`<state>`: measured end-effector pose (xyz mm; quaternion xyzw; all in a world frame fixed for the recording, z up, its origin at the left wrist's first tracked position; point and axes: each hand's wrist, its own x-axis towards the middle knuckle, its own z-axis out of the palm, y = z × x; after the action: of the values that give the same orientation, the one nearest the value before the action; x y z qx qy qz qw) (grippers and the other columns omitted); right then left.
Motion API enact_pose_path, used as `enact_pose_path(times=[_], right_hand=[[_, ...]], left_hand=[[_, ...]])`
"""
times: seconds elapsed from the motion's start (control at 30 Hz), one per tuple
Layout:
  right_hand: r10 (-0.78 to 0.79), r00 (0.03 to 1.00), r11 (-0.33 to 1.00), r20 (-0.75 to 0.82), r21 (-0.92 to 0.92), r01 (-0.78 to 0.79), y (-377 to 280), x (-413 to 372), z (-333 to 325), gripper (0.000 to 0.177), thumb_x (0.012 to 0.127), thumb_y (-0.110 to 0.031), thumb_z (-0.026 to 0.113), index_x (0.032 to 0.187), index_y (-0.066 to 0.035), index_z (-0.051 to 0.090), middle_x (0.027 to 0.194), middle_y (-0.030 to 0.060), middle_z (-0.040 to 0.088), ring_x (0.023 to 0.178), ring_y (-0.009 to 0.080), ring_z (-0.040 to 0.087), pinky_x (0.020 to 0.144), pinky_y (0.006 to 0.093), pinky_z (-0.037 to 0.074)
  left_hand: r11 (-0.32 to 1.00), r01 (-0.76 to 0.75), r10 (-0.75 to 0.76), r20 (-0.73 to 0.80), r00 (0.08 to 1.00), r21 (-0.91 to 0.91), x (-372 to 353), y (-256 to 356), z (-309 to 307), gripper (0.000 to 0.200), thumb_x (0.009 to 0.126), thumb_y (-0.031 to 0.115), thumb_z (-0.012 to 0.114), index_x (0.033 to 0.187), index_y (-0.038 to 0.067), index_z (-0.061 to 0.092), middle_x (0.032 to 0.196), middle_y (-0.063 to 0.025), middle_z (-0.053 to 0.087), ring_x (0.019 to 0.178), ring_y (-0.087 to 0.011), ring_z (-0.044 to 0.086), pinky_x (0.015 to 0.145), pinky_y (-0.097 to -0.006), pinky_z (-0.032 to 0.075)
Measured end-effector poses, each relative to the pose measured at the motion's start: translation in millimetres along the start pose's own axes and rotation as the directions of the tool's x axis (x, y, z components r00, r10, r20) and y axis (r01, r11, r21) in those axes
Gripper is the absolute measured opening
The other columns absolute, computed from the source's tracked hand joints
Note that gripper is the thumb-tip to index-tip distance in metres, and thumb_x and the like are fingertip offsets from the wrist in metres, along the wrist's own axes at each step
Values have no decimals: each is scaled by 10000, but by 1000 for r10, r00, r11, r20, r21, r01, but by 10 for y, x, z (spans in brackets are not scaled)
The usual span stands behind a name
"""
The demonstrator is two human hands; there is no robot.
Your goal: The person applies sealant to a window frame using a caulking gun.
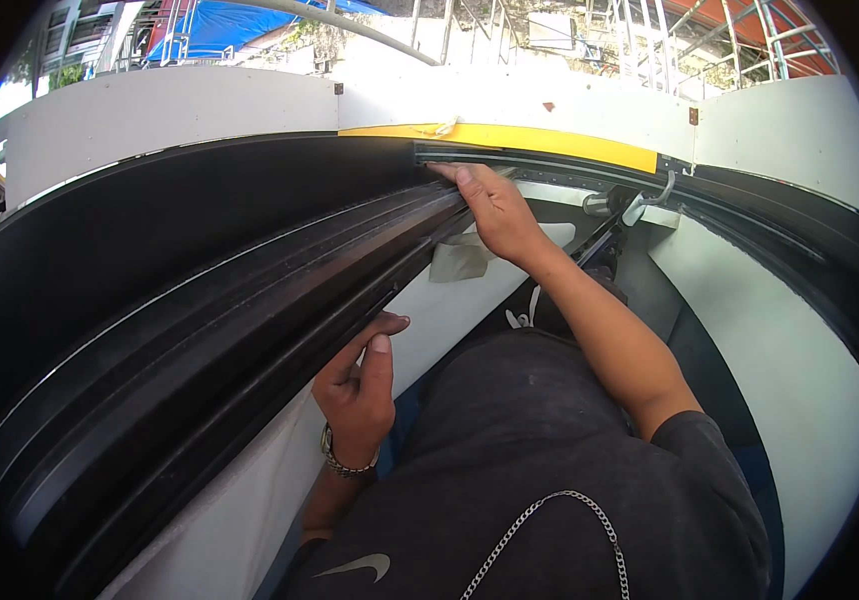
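My left hand (358, 392), with a metal-band watch (330, 450) at its wrist, is at the lower edge of a long black rail (280, 350). Its thumb is pressed toward the bent index finger; I cannot tell what they hold. Farther along, my right hand (500, 215) lies over the rail's far end, its fingers stretched out flat and the thumb raised. Just below that palm hangs a small beige-grey flap of cloth or paper (460, 258), partly covered by the hand. The right fingertips reach the corner where the rail meets a dark cross frame (570, 170).
White panels (200, 110) with a yellow strip (510, 140) along the edge form a curved wall ahead. A curved metal hook (665, 188) stands to the right of my right hand. Behind are scaffold poles (650, 40) and a blue tarp (230, 28). A white curved panel (770, 320) is at right.
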<state>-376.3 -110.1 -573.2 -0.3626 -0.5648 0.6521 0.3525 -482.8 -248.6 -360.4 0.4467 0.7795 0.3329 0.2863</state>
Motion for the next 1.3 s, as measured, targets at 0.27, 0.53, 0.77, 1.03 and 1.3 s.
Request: enact_pose_path(times=[0.27,0.53,0.77,1.03,1.3], right_hand=[[28,1000,1000,5,6,-28,64,-71,-51,498,1116,-342,366,1321,22,638,1320,172,651,1256,275,584,1107,352,401],[-106,979,993,-174,22,112,-346,-471,-290,343,1054,-225,519,1242,9,683,1267,195,681,1192,313,640,1040,371,468],[294,931,888,-214,422,-183,-569,-1559,-739,131,960,-46,658,1071,15,692,963,82,716,898,145,694,821,274,547],[541,389,832,-746,543,-116,256,-3264,-797,86,947,-58,671,1017,-13,649,873,46,659,757,111,647,675,270,545],[733,-150,649,-664,748,-137,1629,-4814,-122,185,985,-236,639,1057,-68,666,875,25,660,749,131,650,639,316,542]], left_hand=[[999,-43,43,-3,999,-4,-2,-37,7,247,936,24,518,1027,-78,724,973,-163,746,925,-225,700,869,-347,534],[982,-187,179,143,973,39,94,-202,65,133,942,-23,580,968,-50,708,932,-125,734,849,-178,686,782,-300,520],[926,-325,238,370,898,192,188,-361,86,92,962,7,577,959,-25,663,903,-127,727,762,-177,679,704,-302,522],[901,-422,296,562,772,105,330,-454,233,100,977,13,576,1033,-34,643,881,-105,705,769,-145,657,704,-296,528],[964,-257,248,551,797,-62,186,-342,382,124,1032,70,549,1010,-27,624,867,-79,666,798,-124,625,729,-279,516]])
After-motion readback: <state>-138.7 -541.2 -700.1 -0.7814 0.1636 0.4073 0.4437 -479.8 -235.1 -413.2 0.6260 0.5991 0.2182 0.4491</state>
